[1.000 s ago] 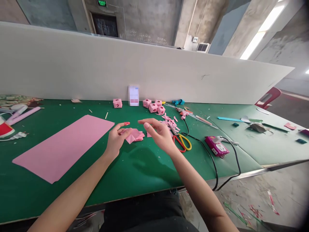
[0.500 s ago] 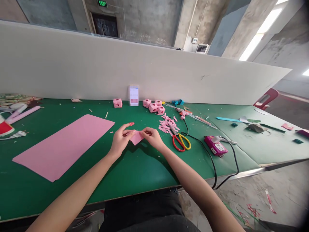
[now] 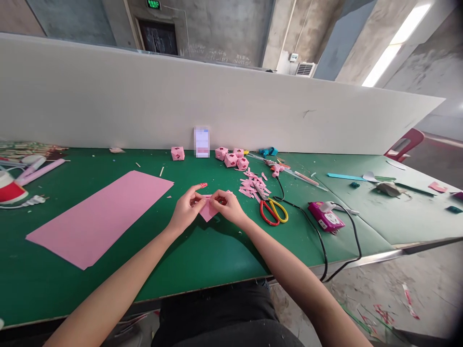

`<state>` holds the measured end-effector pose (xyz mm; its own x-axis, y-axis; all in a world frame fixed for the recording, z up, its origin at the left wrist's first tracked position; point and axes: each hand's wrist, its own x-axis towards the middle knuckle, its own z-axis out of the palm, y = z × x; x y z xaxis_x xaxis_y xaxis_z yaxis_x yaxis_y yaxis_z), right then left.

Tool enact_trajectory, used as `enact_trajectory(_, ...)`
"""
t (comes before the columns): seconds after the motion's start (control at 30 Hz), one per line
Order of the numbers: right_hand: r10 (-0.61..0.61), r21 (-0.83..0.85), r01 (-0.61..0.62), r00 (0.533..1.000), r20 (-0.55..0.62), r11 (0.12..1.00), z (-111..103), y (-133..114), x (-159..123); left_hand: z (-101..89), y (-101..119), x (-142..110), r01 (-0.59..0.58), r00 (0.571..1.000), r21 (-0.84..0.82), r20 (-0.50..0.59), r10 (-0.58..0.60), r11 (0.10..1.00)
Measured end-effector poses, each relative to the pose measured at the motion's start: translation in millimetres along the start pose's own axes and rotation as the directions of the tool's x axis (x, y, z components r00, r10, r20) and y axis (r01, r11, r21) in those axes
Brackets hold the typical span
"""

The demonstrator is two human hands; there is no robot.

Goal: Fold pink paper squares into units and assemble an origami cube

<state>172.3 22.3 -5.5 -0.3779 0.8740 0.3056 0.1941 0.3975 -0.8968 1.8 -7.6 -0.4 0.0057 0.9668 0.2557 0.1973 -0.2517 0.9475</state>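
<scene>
A small piece of pink paper (image 3: pixel 207 212) is pinched between both hands over the green table, one corner pointing toward me. My left hand (image 3: pixel 187 207) grips its left side with thumb and fingers, the index finger raised a little. On the other side, my right hand (image 3: pixel 228 206) holds the paper, its thumb and fingertips close to those of the left. The upper edge of the paper is partly hidden by my fingers. To the right lie scissors (image 3: pixel 274 212) with red and yellow handles, their blades among pink paper scraps (image 3: pixel 249 185).
A large pink sheet (image 3: pixel 101 219) lies at left. Folded pink paper cubes (image 3: pixel 230 160) and a phone (image 3: pixel 201 142) are at the back by a white board (image 3: pixel 152 101). At right are a pink glue gun (image 3: pixel 277 169), a purple power strip (image 3: pixel 326 217) and a black cord (image 3: pixel 321 255).
My fingertips have drawn closer together on the pink paper, and its top edge now looks folded or bent. The whole view has shifted slightly.
</scene>
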Motion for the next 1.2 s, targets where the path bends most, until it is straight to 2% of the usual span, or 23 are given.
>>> enact_trajectory(0.1,-0.070,-0.144,0.066,0.997,-0.021,0.987,1,1,-2,-0.1,-1,0,-0.017,1.000,0.016,0.018,0.017,1.000)
enact_trajectory(0.23,-0.089,-0.235,0.067,0.993,-0.083,0.970,6,-1,-3,-1.0,1,-3,-0.129,0.991,0.188,0.002,0.131,0.974)
enact_trajectory(0.3,-0.076,-0.239,0.050,0.992,-0.101,0.970,9,-2,-2,-1.5,2,-3,-0.167,0.985,0.245,-0.009,0.174,0.955)
enact_trajectory(0.43,-0.063,-0.244,0.029,0.989,-0.132,0.969,5,3,0,-2.8,5,-3,-0.159,0.984,0.269,-0.031,0.173,0.950)
enact_trajectory(0.53,-0.008,-0.245,-0.046,0.976,-0.216,0.968,-5,11,4,-4.4,8,-3,-0.152,0.983,0.284,-0.061,0.176,0.947)
enact_trajectory(0.63,0.039,-0.159,-0.081,0.966,-0.256,0.984,-11,15,8,-5.7,11,-3,-0.147,0.980,0.269,-0.088,0.176,0.952)
enact_trajectory(0.77,0.031,-0.060,-0.041,0.986,-0.165,0.997,-6,10,6,-5.4,8,-3,-0.136,0.982,0.243,-0.097,0.163,0.961)
enact_trajectory(0.9,-0.043,-0.112,0.039,0.998,-0.041,0.993,6,6,0,-5.3,2,0,-0.144,0.982,0.260,-0.085,0.171,0.955)
enact_trajectory(1.03,-0.076,-0.142,0.071,0.997,-0.029,0.987,10,8,-2,-6.1,-3,5,-0.160,0.980,0.332,-0.056,0.189,0.930)
enact_trajectory(1.2,-0.062,-0.182,0.051,0.997,-0.055,0.982,8,4,-3,-5.8,-4,6,-0.191,0.975,0.390,-0.026,0.219,0.901)
